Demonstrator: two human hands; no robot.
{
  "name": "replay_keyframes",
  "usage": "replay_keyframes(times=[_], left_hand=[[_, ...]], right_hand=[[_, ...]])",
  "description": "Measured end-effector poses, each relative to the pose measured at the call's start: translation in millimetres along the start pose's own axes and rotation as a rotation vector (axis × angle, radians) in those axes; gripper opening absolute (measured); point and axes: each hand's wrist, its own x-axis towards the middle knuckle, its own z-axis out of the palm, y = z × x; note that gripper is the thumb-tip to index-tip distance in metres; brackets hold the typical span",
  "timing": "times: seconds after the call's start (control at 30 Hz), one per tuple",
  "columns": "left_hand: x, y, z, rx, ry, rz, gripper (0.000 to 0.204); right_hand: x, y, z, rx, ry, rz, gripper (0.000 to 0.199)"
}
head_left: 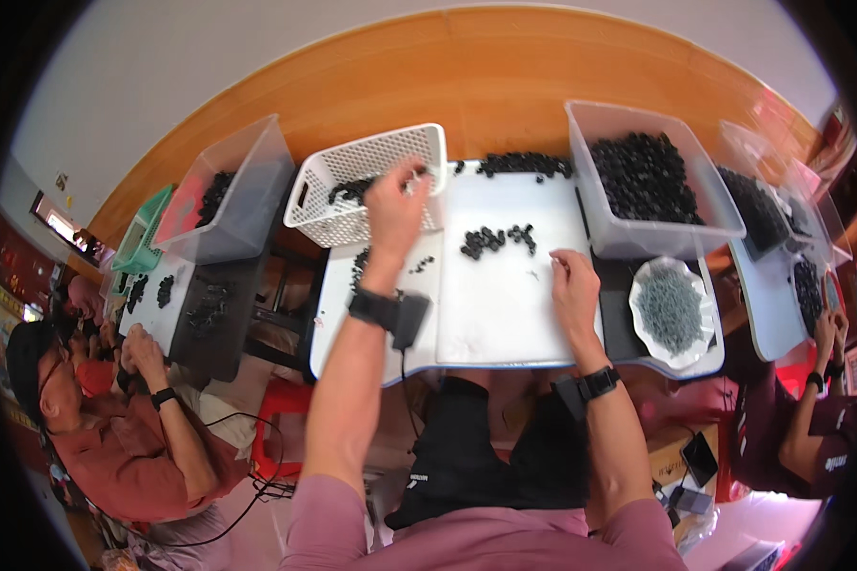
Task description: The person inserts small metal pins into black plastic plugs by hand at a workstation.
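My left hand (396, 207) reaches over the near right side of a white perforated basket (324, 224), its fingers bent together. Whatever it may hold is too small to make out. Inside the basket lie small black parts (350, 190). My right hand (576, 287) is low over the right side of a white board (495, 324), thumb and fingers pinched; what is between them, if anything, does not show. A few thin grey pieces (533, 274) lie just left of it. Beyond these sits a loose cluster of small black round parts (486, 241).
A clear bin (657, 238) heaped with black parts stands at the back right. Nearer is a white scalloped dish (639, 324) of thin grey pieces. More black parts (524, 166) line the board's far edge. People work at both sides, one person (133, 428) on the left.
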Motion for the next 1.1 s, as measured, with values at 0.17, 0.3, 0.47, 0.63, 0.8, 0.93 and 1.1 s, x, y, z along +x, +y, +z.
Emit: replay_keyframes(times=[0.17,0.3,0.47,0.63,0.8,0.93,1.1], left_hand=[[8,7,10,0.323,0.099,0.418,0.022],[-65,-8,17,0.179,-0.448,-0.08,0.018],[-108,6,33,0.333,-0.507,-0.182,0.023],[-108,5,38,0.29,-0.479,-0.08,0.025],[-105,4,37,0.284,-0.556,-0.175,0.023],[-106,-6,38,0.243,-0.508,-0.128,0.025],[-104,-6,40,0.265,-0.536,-0.152,0.026]], right_hand=[[2,6,1,0.051,0.047,0.099,0.011],[2,-2,0,0.062,0.007,0.161,0.011],[0,-3,-4,0.052,-0.029,0.177,0.011],[-1,0,-1,0.065,-0.005,0.164,0.01],[0,-2,-2,0.06,-0.013,0.168,0.011],[1,-2,-2,0.044,-0.024,0.159,0.011],[0,-2,-1,0.058,-0.031,0.172,0.012]])
